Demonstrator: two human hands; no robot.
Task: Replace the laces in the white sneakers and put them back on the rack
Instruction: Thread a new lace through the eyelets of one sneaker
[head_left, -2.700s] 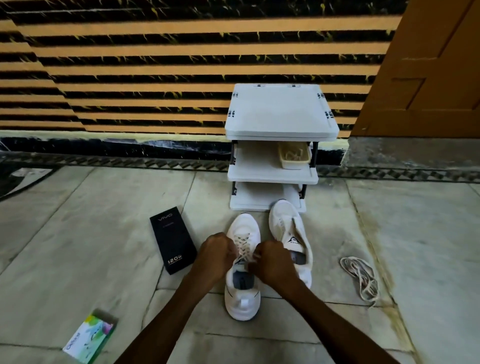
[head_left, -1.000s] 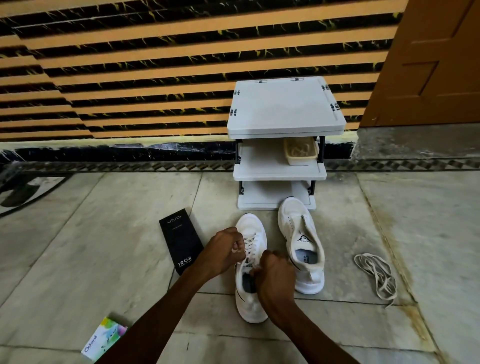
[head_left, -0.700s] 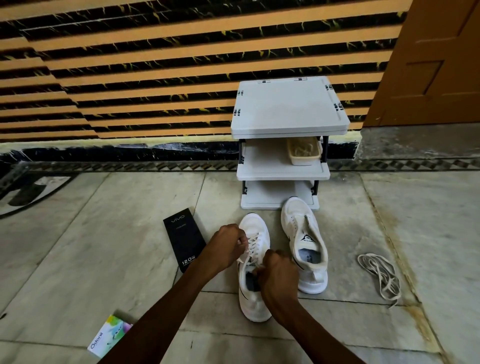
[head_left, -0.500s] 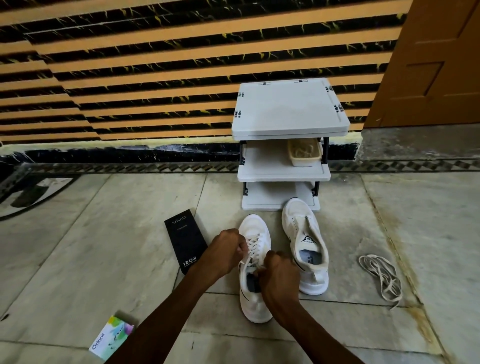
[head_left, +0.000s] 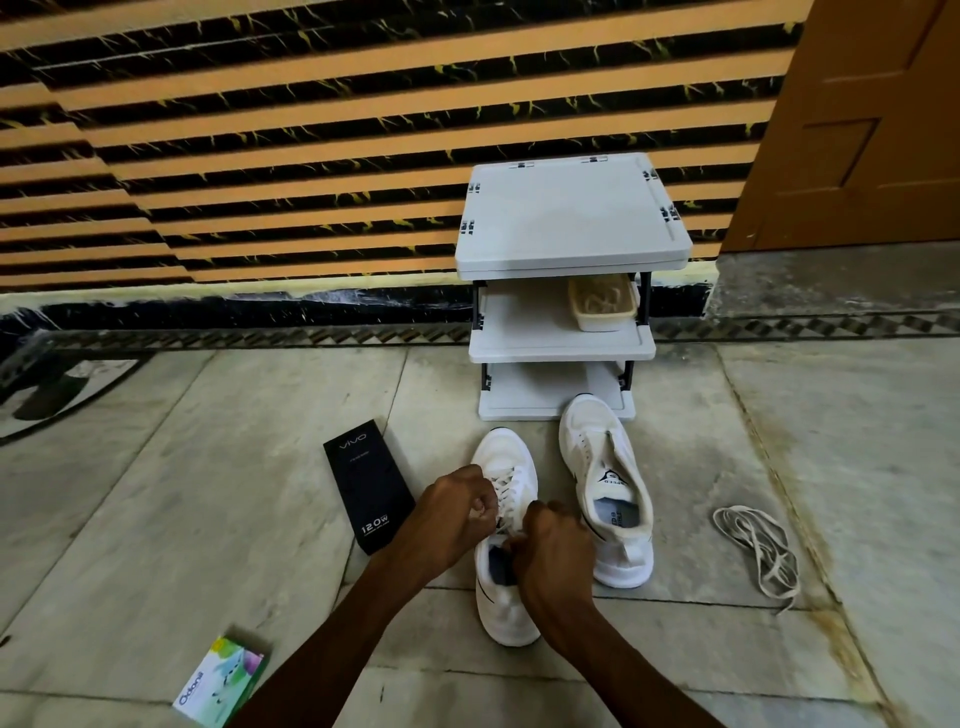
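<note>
Here left fingers (head_left: 482, 508) and right fingers (head_left: 515, 546) pinch the sneaker's (head_left: 506, 610) lace (head_left: 508, 486).

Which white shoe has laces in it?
The sneaker beside the black box, where the left hand and right hand work: laces criss-cross its front. The other sneaker, by the rack, gapes open, no laces showing.

The rack (head_left: 571, 218) is standing on the floor (head_left: 208, 467) against the wall, a tub (head_left: 602, 306) sitting at the right of its middle shelf. Just before it, the left sneaker (head_left: 506, 457) and right sneaker (head_left: 608, 467) are lying side by side. Your left hand (head_left: 457, 509) and right hand (head_left: 556, 540) are gripping the threaded lace (head_left: 506, 486) over the left sneaker. A phone box (head_left: 369, 493) is lying to its left, a small carton (head_left: 221, 680) nearer you, and a loose lace (head_left: 758, 545) well to the right.
</note>
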